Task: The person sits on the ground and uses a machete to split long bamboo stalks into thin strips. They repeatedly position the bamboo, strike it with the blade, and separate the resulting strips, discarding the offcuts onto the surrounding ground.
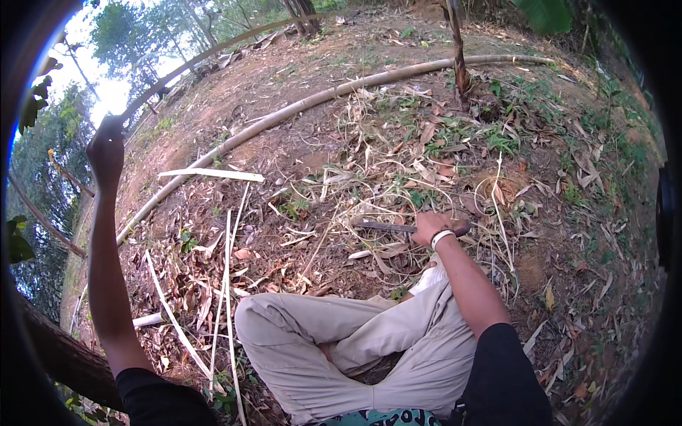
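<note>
My left hand [106, 145] is raised at the far left, arm stretched up, its fingers closed at the near end of a long strip that looks like bamboo [206, 57]. The strip arcs away toward the upper right. Low in front of my right shin, my right hand [432, 228] grips a knife [384, 226]. Its dark blade points left, and the handle end sticks out on the right. Thin curly shavings [398, 202] lie on the ground around the knife.
A long bamboo pole [305, 105] lies across the slope. Pale split strips [227, 298] rest left of my crossed legs [298, 326], with a short flat piece [213, 173] above them. A slim trunk [458, 53] stands ahead. A thick trunk [64, 348] is at lower left.
</note>
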`<control>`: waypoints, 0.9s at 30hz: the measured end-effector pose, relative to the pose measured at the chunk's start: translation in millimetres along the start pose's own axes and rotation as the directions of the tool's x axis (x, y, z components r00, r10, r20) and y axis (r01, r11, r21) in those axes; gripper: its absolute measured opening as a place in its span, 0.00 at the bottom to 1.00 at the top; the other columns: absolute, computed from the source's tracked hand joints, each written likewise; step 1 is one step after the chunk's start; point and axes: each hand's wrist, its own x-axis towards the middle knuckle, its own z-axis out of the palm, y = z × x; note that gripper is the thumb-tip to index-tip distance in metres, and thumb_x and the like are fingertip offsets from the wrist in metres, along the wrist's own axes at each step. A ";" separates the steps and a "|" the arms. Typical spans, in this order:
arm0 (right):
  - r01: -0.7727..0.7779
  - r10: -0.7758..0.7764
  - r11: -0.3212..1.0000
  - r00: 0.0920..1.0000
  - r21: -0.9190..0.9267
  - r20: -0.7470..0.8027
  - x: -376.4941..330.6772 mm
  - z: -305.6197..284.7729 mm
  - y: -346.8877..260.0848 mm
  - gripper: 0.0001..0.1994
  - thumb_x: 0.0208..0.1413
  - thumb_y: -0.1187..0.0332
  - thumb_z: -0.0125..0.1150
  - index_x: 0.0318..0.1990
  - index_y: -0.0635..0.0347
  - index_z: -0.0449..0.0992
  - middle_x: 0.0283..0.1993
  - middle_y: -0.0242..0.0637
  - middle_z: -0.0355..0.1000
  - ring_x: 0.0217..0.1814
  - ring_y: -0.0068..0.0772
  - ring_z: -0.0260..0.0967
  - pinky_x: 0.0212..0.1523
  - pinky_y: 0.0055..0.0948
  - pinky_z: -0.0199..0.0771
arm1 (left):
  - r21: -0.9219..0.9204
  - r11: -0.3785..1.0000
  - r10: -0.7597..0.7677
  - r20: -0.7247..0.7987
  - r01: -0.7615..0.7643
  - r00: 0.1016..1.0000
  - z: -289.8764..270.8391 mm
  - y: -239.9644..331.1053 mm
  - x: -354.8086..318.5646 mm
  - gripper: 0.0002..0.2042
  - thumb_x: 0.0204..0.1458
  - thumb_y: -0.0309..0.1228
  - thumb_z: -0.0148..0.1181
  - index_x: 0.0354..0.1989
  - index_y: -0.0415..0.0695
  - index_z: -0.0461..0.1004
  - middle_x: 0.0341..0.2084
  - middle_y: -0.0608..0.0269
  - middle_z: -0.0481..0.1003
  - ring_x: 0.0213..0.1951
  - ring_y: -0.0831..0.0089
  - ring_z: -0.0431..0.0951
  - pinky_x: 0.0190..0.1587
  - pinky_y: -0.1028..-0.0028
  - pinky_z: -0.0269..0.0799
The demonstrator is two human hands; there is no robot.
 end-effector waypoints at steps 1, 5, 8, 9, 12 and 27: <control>-0.009 0.009 1.000 1.000 -0.002 0.007 0.4 -0.5 0.7 0.16 0.44 0.65 0.62 0.42 0.58 0.82 0.45 0.45 0.79 0.49 0.42 0.77 0.50 0.38 0.77 | -0.033 0.999 0.013 0.008 -0.012 1.000 -4.3 0.8 9.4 0.06 0.60 0.28 0.53 0.39 0.44 0.76 0.25 0.59 0.79 0.27 0.67 0.82 0.30 0.68 0.75; -0.015 0.015 1.000 1.000 0.000 0.005 0.4 0.0 1.3 0.17 0.45 0.64 0.61 0.43 0.59 0.81 0.47 0.45 0.78 0.51 0.43 0.76 0.51 0.39 0.76 | -0.226 0.968 -0.091 0.073 0.105 0.993 -5.8 26.0 21.6 0.07 0.59 0.31 0.54 0.37 0.45 0.77 0.20 0.61 0.78 0.22 0.74 0.79 0.26 0.71 0.73; -0.011 0.011 1.000 1.000 0.010 0.013 -0.3 -0.4 4.8 0.18 0.44 0.63 0.61 0.43 0.59 0.81 0.47 0.46 0.78 0.51 0.44 0.76 0.52 0.40 0.76 | -0.447 0.843 -0.258 0.154 0.300 0.954 3.0 70.2 0.9 0.10 0.57 0.38 0.62 0.35 0.43 0.79 0.20 0.64 0.78 0.21 0.80 0.78 0.22 0.79 0.71; -0.026 0.026 0.999 1.000 0.025 0.018 -1.8 -1.3 5.0 0.19 0.44 0.63 0.61 0.44 0.60 0.81 0.47 0.46 0.78 0.51 0.45 0.76 0.52 0.40 0.76 | -0.518 0.788 -0.269 0.195 0.332 0.943 5.9 82.7 -11.4 0.10 0.57 0.36 0.62 0.35 0.41 0.79 0.20 0.62 0.78 0.21 0.80 0.78 0.21 0.80 0.72; -0.037 0.035 0.997 0.999 0.073 0.023 -2.1 -8.5 3.4 0.21 0.43 0.61 0.61 0.46 0.60 0.80 0.48 0.49 0.77 0.51 0.47 0.76 0.53 0.41 0.75 | -0.713 0.543 -0.411 0.235 0.444 0.881 20.2 120.2 -58.5 0.08 0.56 0.32 0.62 0.34 0.38 0.78 0.20 0.59 0.78 0.21 0.78 0.79 0.20 0.80 0.73; 0.131 0.146 0.781 0.913 0.610 -0.382 -4.7 -15.9 9.8 0.27 0.60 0.45 0.51 0.34 0.66 0.79 0.27 0.53 0.74 0.34 0.54 0.73 0.38 0.45 0.69 | -0.725 0.081 -0.731 0.423 0.684 0.536 19.1 231.9 -230.4 0.08 0.56 0.30 0.63 0.36 0.35 0.77 0.18 0.62 0.76 0.19 0.81 0.75 0.21 0.83 0.69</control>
